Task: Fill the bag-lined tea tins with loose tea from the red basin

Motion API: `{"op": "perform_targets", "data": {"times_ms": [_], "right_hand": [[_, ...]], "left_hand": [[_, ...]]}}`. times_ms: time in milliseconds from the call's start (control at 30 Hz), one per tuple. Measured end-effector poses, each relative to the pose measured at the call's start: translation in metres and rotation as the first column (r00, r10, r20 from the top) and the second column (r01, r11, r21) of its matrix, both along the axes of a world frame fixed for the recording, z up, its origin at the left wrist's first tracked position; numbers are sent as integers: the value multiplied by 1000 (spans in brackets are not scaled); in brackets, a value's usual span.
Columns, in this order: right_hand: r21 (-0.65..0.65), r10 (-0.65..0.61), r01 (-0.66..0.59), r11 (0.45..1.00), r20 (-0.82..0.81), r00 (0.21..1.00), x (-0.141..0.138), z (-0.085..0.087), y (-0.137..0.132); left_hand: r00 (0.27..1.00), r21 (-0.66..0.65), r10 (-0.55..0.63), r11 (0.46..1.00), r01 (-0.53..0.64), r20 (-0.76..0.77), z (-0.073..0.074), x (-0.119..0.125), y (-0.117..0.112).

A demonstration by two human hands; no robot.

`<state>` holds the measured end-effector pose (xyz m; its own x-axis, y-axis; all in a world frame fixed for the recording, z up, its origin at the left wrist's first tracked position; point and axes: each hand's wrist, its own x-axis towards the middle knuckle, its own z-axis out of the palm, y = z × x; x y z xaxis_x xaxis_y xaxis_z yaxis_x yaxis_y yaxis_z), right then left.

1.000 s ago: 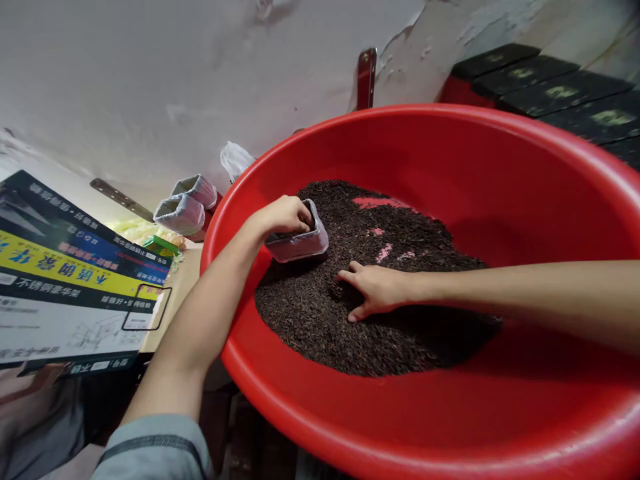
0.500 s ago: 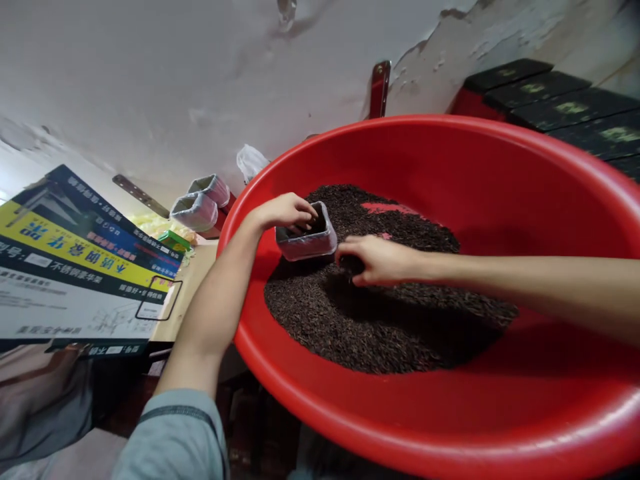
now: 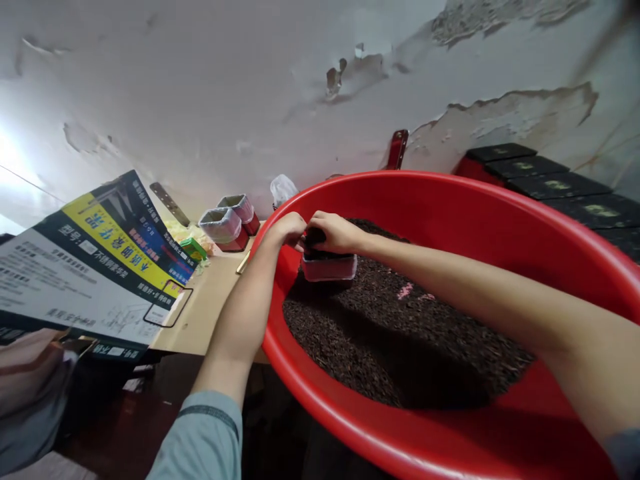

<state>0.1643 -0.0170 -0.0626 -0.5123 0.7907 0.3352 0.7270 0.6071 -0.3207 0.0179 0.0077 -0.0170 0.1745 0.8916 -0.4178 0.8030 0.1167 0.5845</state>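
Observation:
A small box lined with clear plastic (image 3: pixel 330 269) stands on a heap of dark, thin, tea-like leaves (image 3: pixel 345 353) inside a large red basin (image 3: pixel 320 417). My left hand (image 3: pixel 289 230) is at the box's far left corner, fingers curled at its rim; the fingertips are partly hidden. Right above the box opening is my right hand (image 3: pixel 334 233), fingers curled round a dark clump that looks like a handful of the leaves. The two hands nearly touch. My right hand and forearm cover much of the box's inside.
Two more plastic-lined red boxes (image 3: pixel 223 228) stand left of the basin on cardboard (image 3: pixel 200 320), near a small green packet (image 3: pixel 193 249). A printed carton panel (image 3: pixel 105 260) leans at left. Black-topped boxes (image 3: pixel 555 187) line the right wall. Paint peels above.
My right hand has moved from the leaf heap to above the lined box, beside my left hand. My left fingers have drawn back toward the box's rim. The view has tilted up.

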Motion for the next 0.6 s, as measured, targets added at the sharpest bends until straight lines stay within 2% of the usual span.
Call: {"op": "perform_targets", "data": {"times_ms": [100, 200, 300, 367, 467, 533, 600], "right_hand": [[5, 24, -24, 1000, 38, 999, 2, -5, 1], [-29, 27, -26, 999, 37, 999, 13, -1, -3], [-25, -63, 63, 998, -6, 998, 38, 2, -15], [-10, -158, 158, 987, -25, 987, 64, -3, -28], [-95, -313, 320, 943, 84, 946, 110, -27, -48], [-242, -382, 440, 865, 252, 889, 135, -53, -58], [-379, -389, 529, 759, 388, 836, 148, -82, -62]], "left_hand": [[1000, -22, -29, 999, 29, 2, -1, 1, -3], [998, -42, -48, 998, 50, 37, 0, 2, -5], [994, 44, -83, 996, 80, 71, 0, 4, -6], [984, 97, -164, 983, 158, 64, -3, 8, -7], [938, 92, -341, 934, 345, -62, -12, 19, -9], [860, 96, -441, 874, 476, -256, -21, 30, -10], [757, 116, -469, 812, 573, -456, -29, 39, -11]]}}
